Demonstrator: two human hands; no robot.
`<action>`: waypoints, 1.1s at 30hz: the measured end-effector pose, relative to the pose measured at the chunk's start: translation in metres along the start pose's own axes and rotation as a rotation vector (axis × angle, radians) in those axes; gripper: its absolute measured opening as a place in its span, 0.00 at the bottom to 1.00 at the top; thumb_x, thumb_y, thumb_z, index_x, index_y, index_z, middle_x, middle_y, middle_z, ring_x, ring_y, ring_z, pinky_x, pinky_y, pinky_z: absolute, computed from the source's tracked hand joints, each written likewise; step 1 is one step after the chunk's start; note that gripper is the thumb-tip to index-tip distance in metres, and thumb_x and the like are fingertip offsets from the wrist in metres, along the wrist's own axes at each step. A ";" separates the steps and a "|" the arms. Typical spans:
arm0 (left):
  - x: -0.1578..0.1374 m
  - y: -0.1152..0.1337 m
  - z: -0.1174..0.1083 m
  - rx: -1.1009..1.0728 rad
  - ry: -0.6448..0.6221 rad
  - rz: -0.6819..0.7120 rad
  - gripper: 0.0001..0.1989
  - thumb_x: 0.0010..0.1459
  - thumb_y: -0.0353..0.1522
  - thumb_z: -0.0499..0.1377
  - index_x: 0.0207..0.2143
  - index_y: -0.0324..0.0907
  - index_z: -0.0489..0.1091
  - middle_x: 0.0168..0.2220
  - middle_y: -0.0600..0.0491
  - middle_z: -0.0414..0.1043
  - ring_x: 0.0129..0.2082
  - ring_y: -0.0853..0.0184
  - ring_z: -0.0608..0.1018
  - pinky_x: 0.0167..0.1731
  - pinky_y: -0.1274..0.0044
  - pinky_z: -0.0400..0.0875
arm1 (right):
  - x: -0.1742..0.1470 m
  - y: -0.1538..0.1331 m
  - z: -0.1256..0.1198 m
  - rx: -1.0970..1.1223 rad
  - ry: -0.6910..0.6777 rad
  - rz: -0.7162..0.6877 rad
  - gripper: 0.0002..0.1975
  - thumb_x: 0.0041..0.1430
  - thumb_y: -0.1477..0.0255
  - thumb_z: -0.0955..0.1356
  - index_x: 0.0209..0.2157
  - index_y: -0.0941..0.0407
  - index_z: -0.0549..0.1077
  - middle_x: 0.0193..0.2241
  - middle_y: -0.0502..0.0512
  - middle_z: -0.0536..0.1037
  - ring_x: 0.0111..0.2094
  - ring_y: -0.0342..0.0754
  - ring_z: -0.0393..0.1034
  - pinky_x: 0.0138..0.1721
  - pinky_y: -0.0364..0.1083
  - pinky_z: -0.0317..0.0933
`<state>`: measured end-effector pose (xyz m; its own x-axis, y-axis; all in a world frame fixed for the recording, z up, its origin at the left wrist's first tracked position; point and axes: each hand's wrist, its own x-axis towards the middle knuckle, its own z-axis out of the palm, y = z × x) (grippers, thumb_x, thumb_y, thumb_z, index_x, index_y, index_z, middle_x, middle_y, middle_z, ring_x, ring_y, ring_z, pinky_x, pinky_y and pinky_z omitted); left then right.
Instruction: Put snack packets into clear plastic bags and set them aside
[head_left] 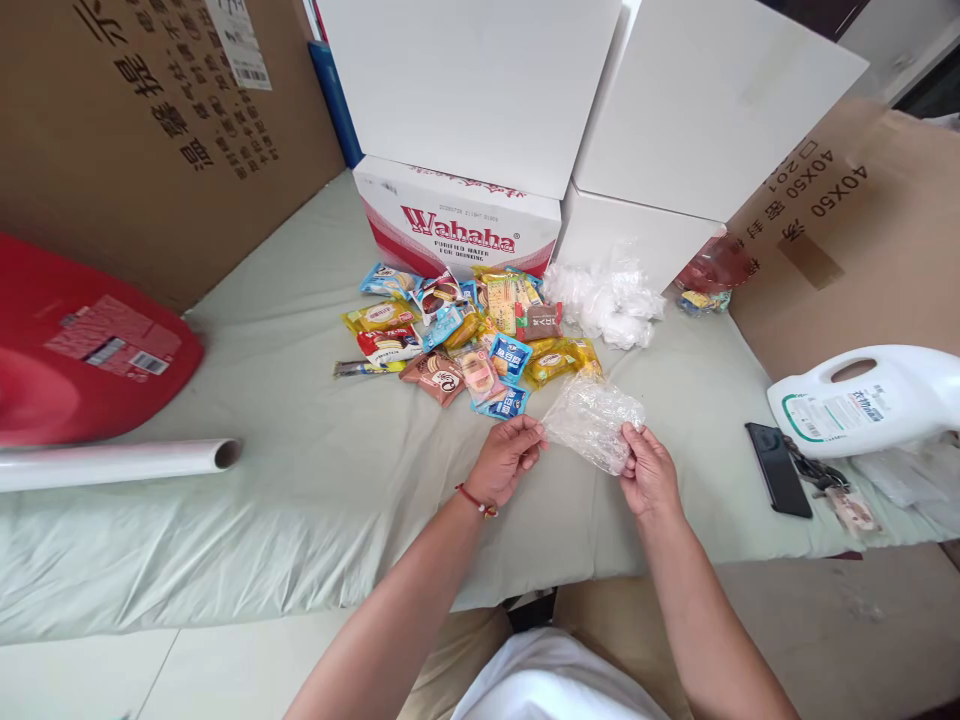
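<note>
Both hands' grip (510,455) (646,470) pinches clear bag (592,420) between.

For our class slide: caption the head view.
Both hands, left hand and right hand, hold a clear plastic bag before a snack pile.

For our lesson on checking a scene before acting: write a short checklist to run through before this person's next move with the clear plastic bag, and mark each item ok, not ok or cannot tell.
1. Both hands on the bag: left hand and right hand each pinch an edge of the clear plastic bag. Ok.
2. Bag mouth open: crumpled, opening not visible. Cannot tell.
3. Bag empty: nothing seen through it. Ok.
4. Snack packets lie in a pile just beyond the hands. Ok.
5. Spare bags: a heap of clear bags sits by the white box. Ok.
6. Black phone lies apart from the hands. Ok.
</note>
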<state>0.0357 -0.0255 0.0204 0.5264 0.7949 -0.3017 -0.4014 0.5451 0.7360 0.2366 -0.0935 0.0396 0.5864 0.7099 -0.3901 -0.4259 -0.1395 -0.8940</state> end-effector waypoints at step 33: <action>-0.017 0.017 -0.009 -0.207 0.095 0.174 0.21 0.43 0.37 0.76 0.24 0.41 0.66 0.42 0.50 0.81 0.43 0.63 0.82 0.46 0.72 0.76 | -0.012 0.003 -0.003 0.110 -0.078 -0.073 0.19 0.39 0.63 0.83 0.29 0.54 0.76 0.31 0.48 0.76 0.27 0.39 0.63 0.21 0.37 0.55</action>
<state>0.0136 -0.0274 0.0323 0.3675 0.8974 -0.2441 -0.6291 0.4332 0.6454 0.2306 -0.1042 0.0412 0.5651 0.7677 -0.3023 -0.4595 -0.0115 -0.8881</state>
